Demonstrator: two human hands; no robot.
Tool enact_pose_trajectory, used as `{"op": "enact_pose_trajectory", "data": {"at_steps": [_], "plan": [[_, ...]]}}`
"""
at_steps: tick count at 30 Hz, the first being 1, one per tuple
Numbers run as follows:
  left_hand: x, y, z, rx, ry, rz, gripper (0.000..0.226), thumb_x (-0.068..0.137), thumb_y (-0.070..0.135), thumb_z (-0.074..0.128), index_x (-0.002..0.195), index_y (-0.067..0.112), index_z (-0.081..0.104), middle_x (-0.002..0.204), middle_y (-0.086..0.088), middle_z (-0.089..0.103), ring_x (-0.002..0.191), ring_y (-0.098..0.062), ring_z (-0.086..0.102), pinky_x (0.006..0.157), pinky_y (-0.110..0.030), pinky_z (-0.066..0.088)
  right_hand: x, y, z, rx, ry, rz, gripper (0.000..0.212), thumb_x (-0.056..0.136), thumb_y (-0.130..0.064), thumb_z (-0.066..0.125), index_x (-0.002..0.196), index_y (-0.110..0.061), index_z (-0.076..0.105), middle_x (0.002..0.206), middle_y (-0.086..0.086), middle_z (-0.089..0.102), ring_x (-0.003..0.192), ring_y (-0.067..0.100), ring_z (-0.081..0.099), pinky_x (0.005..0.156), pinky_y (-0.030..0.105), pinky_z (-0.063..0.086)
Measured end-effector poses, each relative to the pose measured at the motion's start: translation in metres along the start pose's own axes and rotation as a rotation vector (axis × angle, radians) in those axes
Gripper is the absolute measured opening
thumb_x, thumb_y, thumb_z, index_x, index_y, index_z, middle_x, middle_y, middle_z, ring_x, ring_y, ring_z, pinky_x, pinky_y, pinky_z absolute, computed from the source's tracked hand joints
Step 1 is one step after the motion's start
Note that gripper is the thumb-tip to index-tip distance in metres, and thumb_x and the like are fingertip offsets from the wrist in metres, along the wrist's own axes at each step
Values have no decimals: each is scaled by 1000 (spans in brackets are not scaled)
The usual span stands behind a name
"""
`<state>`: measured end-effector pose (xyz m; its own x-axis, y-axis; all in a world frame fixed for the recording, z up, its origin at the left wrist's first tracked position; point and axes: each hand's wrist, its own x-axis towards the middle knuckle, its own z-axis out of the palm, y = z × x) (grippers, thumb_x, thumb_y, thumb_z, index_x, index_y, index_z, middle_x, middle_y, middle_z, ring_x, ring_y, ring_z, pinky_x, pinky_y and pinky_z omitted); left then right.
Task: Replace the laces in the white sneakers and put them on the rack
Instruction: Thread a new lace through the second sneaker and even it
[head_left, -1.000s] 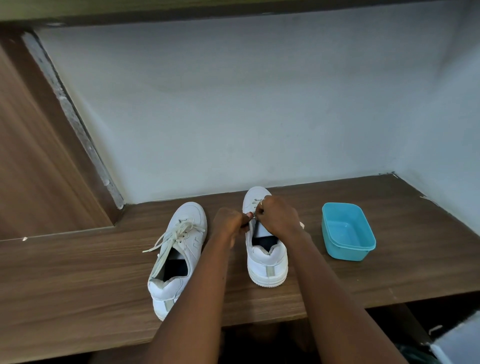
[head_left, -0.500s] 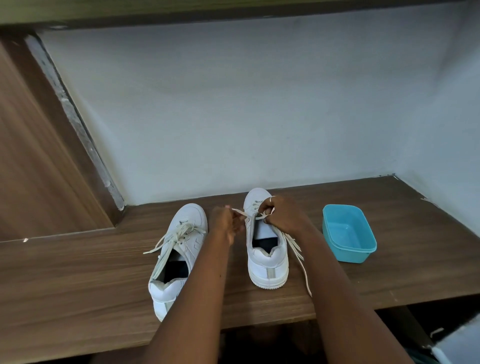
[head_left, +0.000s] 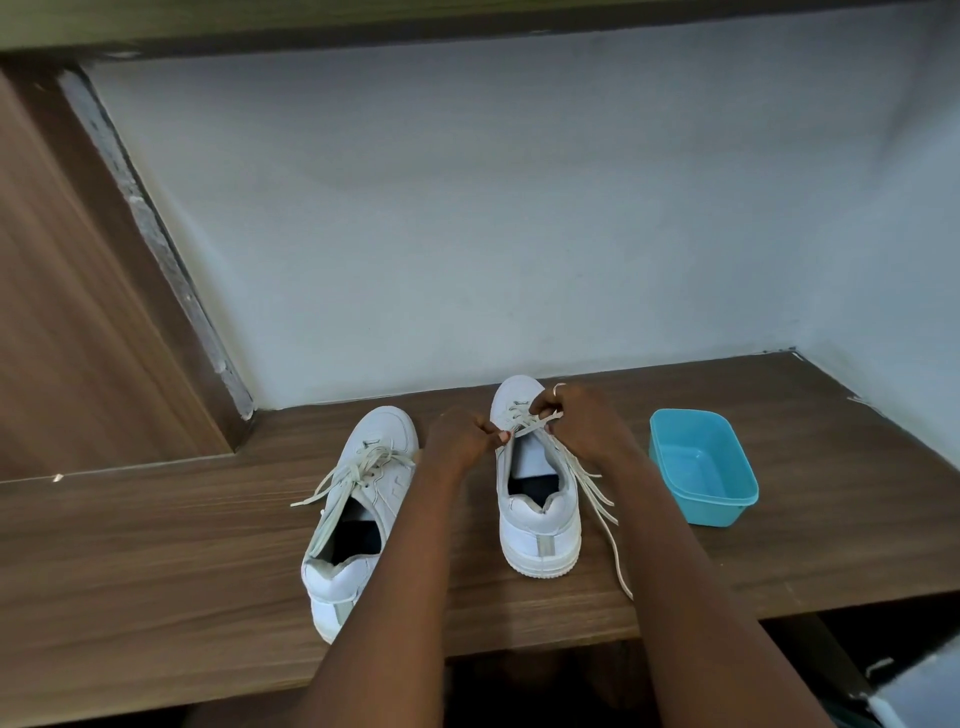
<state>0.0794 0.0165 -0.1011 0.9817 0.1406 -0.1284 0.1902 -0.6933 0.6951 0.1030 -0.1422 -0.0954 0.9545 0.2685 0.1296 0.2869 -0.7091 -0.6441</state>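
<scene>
Lace (head_left: 597, 501) material is soft, flat and limp. It bears no load and would likely slip back through the eyelets (head_left: 511, 413) if released. The best hold is a fingertip pinch close to the eyelets, where the strand is short and taut. Each sneaker looks light, with a stiff sole and heel; for transfer to the rack, grip at the heel collar.

Both sneakers stand on the counter (head_left: 156, 571), toes toward the wall (head_left: 519, 208). The right sneaker (head_left: 540, 540) sits under the hands, laced near the toe only, with loose strands trailing down its right side. The left sneaker (head_left: 363, 514) stands just beside it, laced, ends untied. A tub (head_left: 701, 467) stands near, to the right.

Left hand (head_left: 460, 439): fingers curled, pinching a strand at the left eyelet row. Right hand (head_left: 587, 423): pinching a strand on the opposite side. Both forearms reach forward, hands turned inward.
</scene>
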Motion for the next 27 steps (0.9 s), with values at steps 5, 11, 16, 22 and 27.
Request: {"op": "enact_pose_trajectory", "data": {"at_steps": [5, 11, 16, 22, 27], "plan": [[11, -15, -8, 236, 178, -121, 12, 87, 22, 60, 81, 24, 70, 110, -8, 64, 103, -25, 57, 95, -35, 43, -2, 5, -1, -86, 83, 9, 38, 82, 10, 45, 106, -10, 67, 113, 6, 66, 103, 18, 59, 68, 16, 35], [2, -27, -30, 321, 638, -324, 20, 95, 14, 48, 108, 8, 62, 121, -15, 47, 117, -33, 42, 100, -46, 30, 1, 9, 1, -112, 143, 26, 39, 83, 10, 42, 106, -10, 67, 112, 5, 67, 103, 18, 60, 73, 18, 34], [-3, -27, -36, 274, 689, -411, 23, 91, 5, 47, 113, 6, 55, 128, -18, 40, 117, -35, 37, 101, -48, 26, 0, 11, 1, -94, 151, 37, 38, 83, 8, 43, 106, -10, 67, 109, 5, 67, 101, 19, 61, 73, 20, 36], [7, -12, -18, 358, 185, -161, 25, 91, 36, 44, 107, 41, 63, 129, -6, 44, 124, -30, 28, 103, -44, 24, 1, 11, 3, -81, 133, 31, 30, 83, 2, 53, 104, -13, 67, 106, 2, 68, 98, 16, 62, 73, 19, 36], [14, -10, 4, 475, -60, 56, 27, 87, 54, 53, 102, 39, 69, 116, 0, 61, 127, -26, 33, 103, -43, 25, 3, 10, 6, -113, 139, 32, 29, 82, 1, 53, 100, -15, 68, 104, 2, 68, 96, 17, 61, 71, 20, 35]]}}
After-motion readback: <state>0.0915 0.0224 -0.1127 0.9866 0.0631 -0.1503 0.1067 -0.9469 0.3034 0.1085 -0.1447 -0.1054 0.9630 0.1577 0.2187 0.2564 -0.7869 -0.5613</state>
